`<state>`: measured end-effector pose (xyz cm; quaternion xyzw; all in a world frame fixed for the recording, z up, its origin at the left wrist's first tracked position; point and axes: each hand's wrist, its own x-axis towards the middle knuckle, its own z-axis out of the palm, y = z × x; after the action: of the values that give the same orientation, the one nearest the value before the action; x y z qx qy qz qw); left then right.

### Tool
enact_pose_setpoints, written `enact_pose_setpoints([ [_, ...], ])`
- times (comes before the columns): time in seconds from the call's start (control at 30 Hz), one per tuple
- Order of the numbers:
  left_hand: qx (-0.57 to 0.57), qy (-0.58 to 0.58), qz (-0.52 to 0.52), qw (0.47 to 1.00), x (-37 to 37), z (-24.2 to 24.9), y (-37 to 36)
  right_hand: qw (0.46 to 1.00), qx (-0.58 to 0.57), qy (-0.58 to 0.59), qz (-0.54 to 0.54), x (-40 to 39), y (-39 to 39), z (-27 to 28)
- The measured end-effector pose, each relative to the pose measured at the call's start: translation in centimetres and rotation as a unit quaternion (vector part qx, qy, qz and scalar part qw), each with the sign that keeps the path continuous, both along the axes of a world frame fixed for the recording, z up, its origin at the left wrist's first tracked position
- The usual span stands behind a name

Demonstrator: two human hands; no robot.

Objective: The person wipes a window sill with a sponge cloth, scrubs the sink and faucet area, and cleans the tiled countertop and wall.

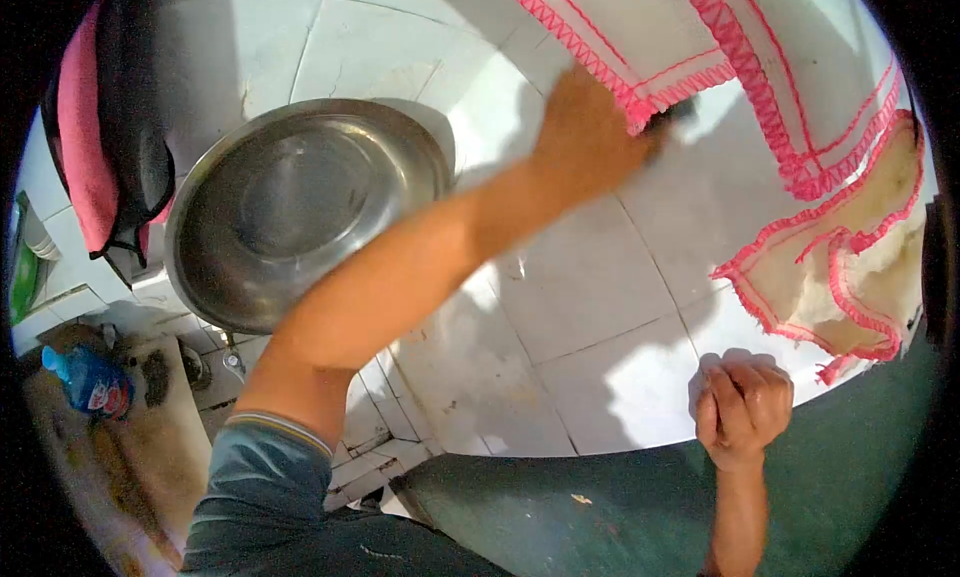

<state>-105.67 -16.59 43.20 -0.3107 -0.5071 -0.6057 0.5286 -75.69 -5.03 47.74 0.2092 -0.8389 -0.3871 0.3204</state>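
My left hand [598, 127] reaches far across the white tiled counter [600, 297] and is blurred by motion. Its fingers are closed around something dark [672, 117], too smeared to name. White cloth with pink stitched edges [680, 67] hangs in front of part of that hand. Down by the counter's front edge rests my right hand [745, 407], its fingers curled in, with nothing visible in them. Beneath my left forearm, a round metal basin [300, 192] is partly covered from view.
Another pink-edged cloth [830, 267] lies crumpled at the right. Pink and black fabric [95, 147] hangs at the far left. A blue bottle [90, 382] stands low on the left, near a small metal tap [232, 359]. Green floor [600, 517] shows below the counter.
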Motion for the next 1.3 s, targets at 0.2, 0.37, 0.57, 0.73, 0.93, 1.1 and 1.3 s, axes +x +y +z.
enact_pose_setpoints([
  [0.2, -0.012, -0.057, -0.04, 0.997, -2.4, 0.7, -0.6, 1.0, 0.003, 0.011, -0.003, 0.0, 0.1, -0.2],
  [0.37, -0.164, 0.121, -0.13, 0.97, 9.9, -5.4, 2.8, 1.0, -0.005, 0.013, 0.009, -0.3, -0.1, -0.3],
  [0.57, -0.039, 0.02, -0.049, 0.998, 3.9, -6.4, 1.3, 0.999, -0.027, 0.017, 0.041, -0.2, 0.3, -0.6],
  [0.73, -0.043, -0.139, -0.049, 0.988, 4.9, -8.1, 0.3, 0.993, -0.061, 0.058, 0.078, -0.6, 0.3, -1.1],
  [0.93, -0.101, -0.043, -0.108, 0.988, 12.1, -11.0, 1.0, 0.995, -0.036, 0.044, 0.082, -0.4, 0.5, -0.9],
  [1.1, -0.004, -0.224, -0.055, 0.973, 7.1, -10.1, 0.2, 0.993, -0.049, 0.053, 0.09, -0.5, 0.6, -1.1],
  [1.3, -0.038, -0.132, -0.097, 0.986, 9.7, -12.9, 0.7, 0.994, -0.03, 0.058, 0.085, -0.3, 0.7, -1.2],
])
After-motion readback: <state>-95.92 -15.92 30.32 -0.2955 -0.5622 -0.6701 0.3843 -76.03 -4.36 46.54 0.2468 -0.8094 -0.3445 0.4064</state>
